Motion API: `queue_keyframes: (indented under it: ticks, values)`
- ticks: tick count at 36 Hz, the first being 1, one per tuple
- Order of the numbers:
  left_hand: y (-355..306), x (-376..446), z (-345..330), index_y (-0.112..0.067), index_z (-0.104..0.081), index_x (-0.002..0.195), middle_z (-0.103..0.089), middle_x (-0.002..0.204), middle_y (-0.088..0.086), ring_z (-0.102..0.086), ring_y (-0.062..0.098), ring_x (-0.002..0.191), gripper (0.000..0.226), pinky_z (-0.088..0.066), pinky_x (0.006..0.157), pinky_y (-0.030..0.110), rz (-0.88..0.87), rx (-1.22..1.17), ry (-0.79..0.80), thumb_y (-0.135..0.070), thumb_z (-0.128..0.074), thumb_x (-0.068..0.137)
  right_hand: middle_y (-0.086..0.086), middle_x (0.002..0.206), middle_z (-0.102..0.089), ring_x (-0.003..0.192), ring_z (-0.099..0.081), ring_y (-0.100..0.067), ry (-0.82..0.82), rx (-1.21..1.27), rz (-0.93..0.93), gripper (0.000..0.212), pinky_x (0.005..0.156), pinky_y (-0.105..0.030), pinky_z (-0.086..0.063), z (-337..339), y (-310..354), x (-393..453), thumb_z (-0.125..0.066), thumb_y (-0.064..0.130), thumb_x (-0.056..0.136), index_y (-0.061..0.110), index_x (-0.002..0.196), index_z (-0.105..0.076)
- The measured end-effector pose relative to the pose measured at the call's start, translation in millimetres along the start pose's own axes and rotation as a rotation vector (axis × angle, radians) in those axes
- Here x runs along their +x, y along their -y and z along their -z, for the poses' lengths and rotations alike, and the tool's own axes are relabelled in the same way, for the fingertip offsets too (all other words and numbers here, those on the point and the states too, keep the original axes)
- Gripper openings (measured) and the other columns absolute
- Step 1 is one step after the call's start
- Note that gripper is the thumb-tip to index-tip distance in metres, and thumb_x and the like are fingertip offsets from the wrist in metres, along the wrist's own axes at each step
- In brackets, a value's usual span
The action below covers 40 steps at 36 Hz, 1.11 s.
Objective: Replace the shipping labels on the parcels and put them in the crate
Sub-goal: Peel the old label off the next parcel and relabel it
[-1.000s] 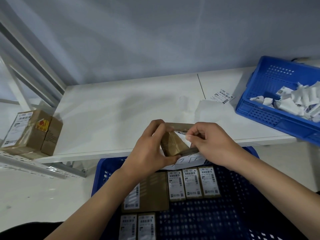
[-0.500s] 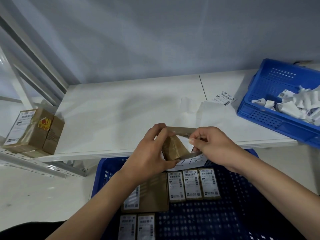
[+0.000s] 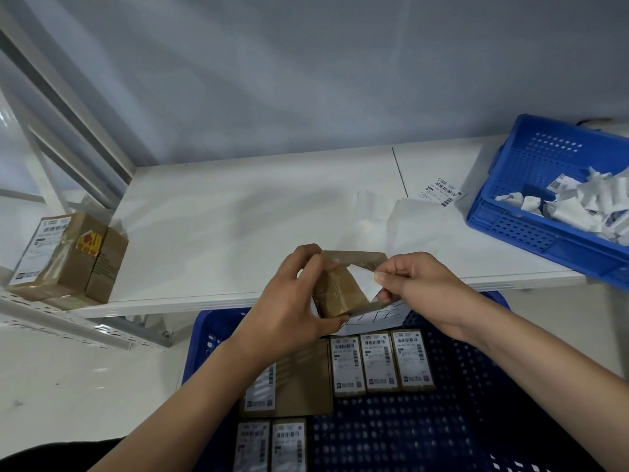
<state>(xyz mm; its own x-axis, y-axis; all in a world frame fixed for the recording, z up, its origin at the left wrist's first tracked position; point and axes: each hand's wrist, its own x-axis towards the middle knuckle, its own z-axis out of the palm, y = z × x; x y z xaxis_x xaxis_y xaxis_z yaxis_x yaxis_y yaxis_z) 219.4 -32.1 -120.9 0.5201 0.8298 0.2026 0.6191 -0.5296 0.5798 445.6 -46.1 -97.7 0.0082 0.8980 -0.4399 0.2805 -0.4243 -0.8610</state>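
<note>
My left hand [image 3: 292, 294] grips a small brown cardboard parcel [image 3: 340, 291] held in the air over the table's front edge. My right hand [image 3: 412, 287] pinches the corner of a white label [image 3: 362, 279] that is partly peeled up from the parcel's face. Below the hands lies a blue crate [image 3: 476, 420] holding several labelled parcels [image 3: 379, 361] in rows. A loose printed label [image 3: 442, 191] lies on the white table [image 3: 238, 216] at the right.
A second blue crate [image 3: 531, 199] at the right holds crumpled old labels [image 3: 578, 209]. Brown taped parcels [image 3: 68, 257] sit on the shelf at the left. White backing sheets [image 3: 408, 223] lie on the table behind my hands.
The right hand has pulled the label's corner up and to the right, so a white flap now stands off the parcel. The left hand keeps its grip on the parcel.
</note>
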Motion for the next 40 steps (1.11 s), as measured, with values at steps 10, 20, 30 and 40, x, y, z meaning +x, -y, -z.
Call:
queue_keyframes:
  ticks: [10, 20, 30, 40]
  values:
    - [0.9, -4.2, 2.1, -0.02, -0.053, 0.131, -0.042, 0.133, -0.007, -0.048, 0.008, 0.115, 0.074, -0.036, 0.087, -0.002, 0.018, -0.008, -0.011, -0.04, -0.091, 0.071, -0.006, 0.069, -0.066, 0.068, -0.061, -0.015, -0.029, 0.014, -0.029, 0.013, 0.068, -0.022, -0.052, 0.5, -0.1, 0.6, -0.06, 0.007, 0.099, 0.002, 0.093, -0.071]
    - [5.5, -7.1, 6.7, -0.018, -0.054, 0.125, -0.042, 0.127, -0.01, -0.05, 0.006, 0.111, 0.073, -0.039, 0.085, 0.0, 0.01, -0.027, -0.055, -0.035, -0.094, 0.067, -0.011, 0.076, -0.067, 0.071, -0.061, -0.02, -0.085, 0.087, -0.064, 0.013, 0.083, -0.035, -0.055, -0.2, -4.9, 6.5, -0.06, 0.007, 0.099, 0.001, 0.096, -0.071]
    - [7.2, -2.7, 19.6, -0.025, -0.054, 0.124, -0.043, 0.125, -0.011, -0.05, 0.004, 0.106, 0.073, -0.041, 0.081, 0.002, 0.011, -0.033, -0.069, -0.036, -0.094, 0.064, -0.01, 0.075, -0.067, 0.062, -0.058, -0.013, 0.013, 0.354, -0.063, 0.013, 0.077, -0.03, -0.053, 3.1, -0.4, 5.5, -0.07, 0.006, 0.092, -0.003, 0.101, -0.073]
    - [16.1, 0.9, 33.1, -0.034, -0.068, 0.122, -0.043, 0.128, -0.011, -0.052, -0.001, 0.114, 0.072, -0.044, 0.087, 0.006, 0.006, -0.072, -0.045, -0.024, -0.097, 0.057, -0.01, 0.077, -0.066, 0.056, -0.052, -0.01, 0.176, 0.444, -0.078, 0.013, 0.077, -0.031, -0.052, 7.7, 7.5, 4.8, -0.067, 0.003, 0.091, -0.003, 0.101, -0.071]
